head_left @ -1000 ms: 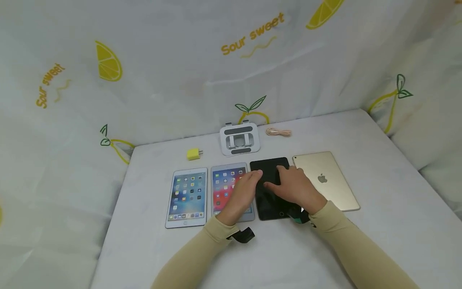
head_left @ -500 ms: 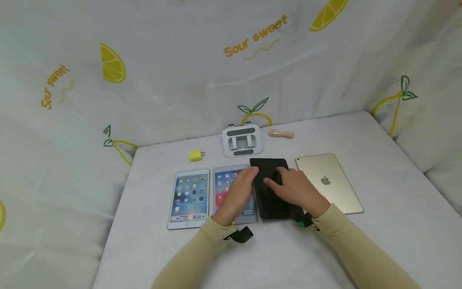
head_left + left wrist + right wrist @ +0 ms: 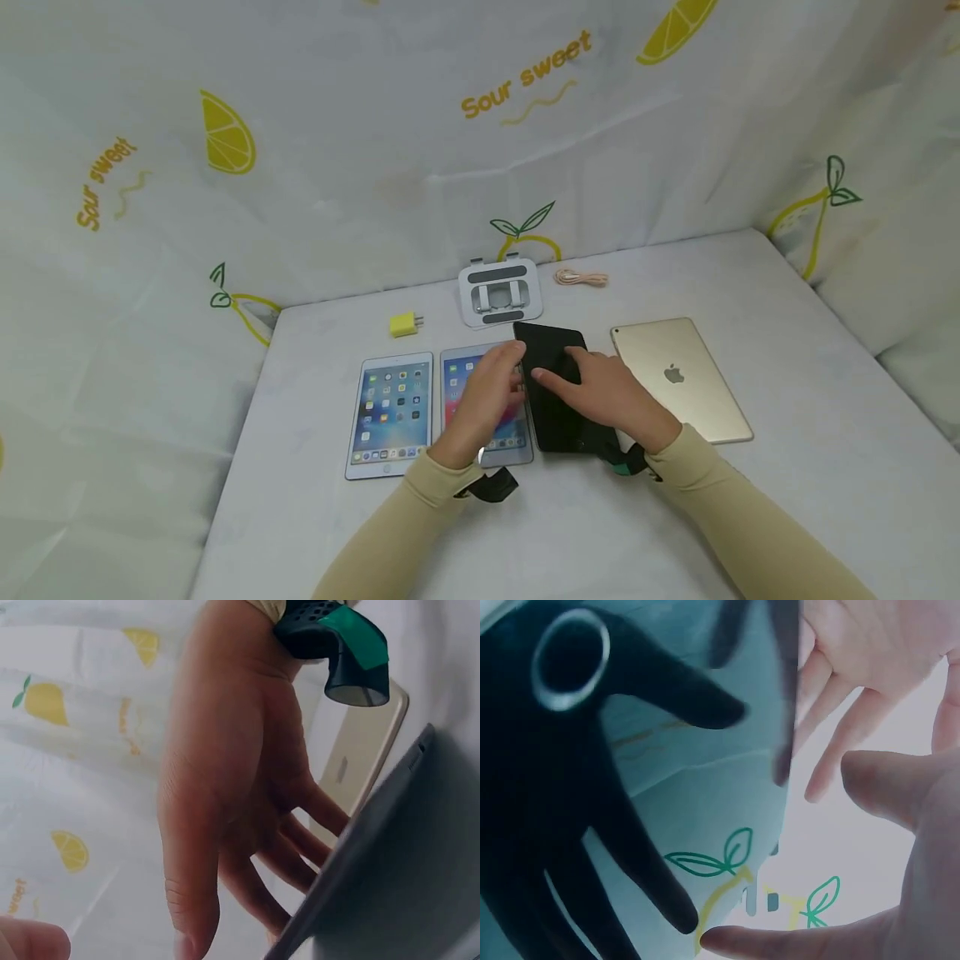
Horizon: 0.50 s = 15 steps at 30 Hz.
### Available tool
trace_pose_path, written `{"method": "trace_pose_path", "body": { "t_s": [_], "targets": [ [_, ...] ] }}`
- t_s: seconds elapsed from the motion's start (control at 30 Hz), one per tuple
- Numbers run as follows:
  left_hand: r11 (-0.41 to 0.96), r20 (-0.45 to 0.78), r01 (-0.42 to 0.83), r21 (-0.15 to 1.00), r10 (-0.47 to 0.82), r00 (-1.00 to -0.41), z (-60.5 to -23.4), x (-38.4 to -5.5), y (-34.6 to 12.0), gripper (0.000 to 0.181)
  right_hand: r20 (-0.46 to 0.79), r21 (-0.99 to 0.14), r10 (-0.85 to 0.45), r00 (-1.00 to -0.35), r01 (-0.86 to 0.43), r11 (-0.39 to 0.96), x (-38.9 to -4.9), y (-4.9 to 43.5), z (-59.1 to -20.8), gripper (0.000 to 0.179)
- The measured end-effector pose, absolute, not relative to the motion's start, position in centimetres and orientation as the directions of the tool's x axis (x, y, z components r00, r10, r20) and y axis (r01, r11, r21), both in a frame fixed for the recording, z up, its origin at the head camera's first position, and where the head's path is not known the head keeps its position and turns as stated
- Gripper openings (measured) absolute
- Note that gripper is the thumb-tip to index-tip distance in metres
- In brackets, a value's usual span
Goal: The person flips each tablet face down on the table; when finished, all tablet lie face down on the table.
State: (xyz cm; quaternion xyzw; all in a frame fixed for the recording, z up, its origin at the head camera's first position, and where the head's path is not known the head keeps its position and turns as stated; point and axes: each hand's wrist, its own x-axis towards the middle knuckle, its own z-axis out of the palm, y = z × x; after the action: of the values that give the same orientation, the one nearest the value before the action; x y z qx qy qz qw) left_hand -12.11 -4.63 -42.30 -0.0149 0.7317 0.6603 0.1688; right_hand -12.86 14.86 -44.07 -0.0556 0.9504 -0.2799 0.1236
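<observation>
A black tablet [image 3: 562, 425] is tilted, its left long edge raised and its glossy screen turned toward my right hand [image 3: 615, 392]. In the right wrist view, that hand's forefinger meets the screen and its dark reflection fills the glass. The left wrist view shows the right hand spread, with fingers partly hidden beyond the tablet's edge. My left hand [image 3: 483, 400] is at the raised left edge, over a silver-rimmed tablet [image 3: 502, 450] with a lit screen. In the right wrist view, some left fingers [image 3: 847, 750] pass behind the edge, and the thumb is apart from it.
A white-framed tablet [image 3: 390, 417] lies at the left, a gold tablet [image 3: 697, 392] face down at the right. Behind them are a yellow charger [image 3: 403, 324], a white folding stand [image 3: 500, 318] and a coiled pink cable [image 3: 581, 277]. A patterned cloth wall [image 3: 360, 208] closes the back.
The black tablet, flat a second ago, now leans with its left edge lifted and its top shifted left. My left hand has drawn back leftward off its screen; the right hand has moved slightly left.
</observation>
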Motion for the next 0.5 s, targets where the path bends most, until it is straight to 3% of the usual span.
{"method": "trace_pose_path", "body": {
  "t_s": [0.5],
  "targets": [
    [0.118,-0.230,-0.210,0.971,0.196,-0.953,-41.37,-11.98,-5.23,0.069,-0.274,-0.656,-0.216,-0.937,0.018,0.754,-12.73,14.58,-43.45,0.103]
  ]
}}
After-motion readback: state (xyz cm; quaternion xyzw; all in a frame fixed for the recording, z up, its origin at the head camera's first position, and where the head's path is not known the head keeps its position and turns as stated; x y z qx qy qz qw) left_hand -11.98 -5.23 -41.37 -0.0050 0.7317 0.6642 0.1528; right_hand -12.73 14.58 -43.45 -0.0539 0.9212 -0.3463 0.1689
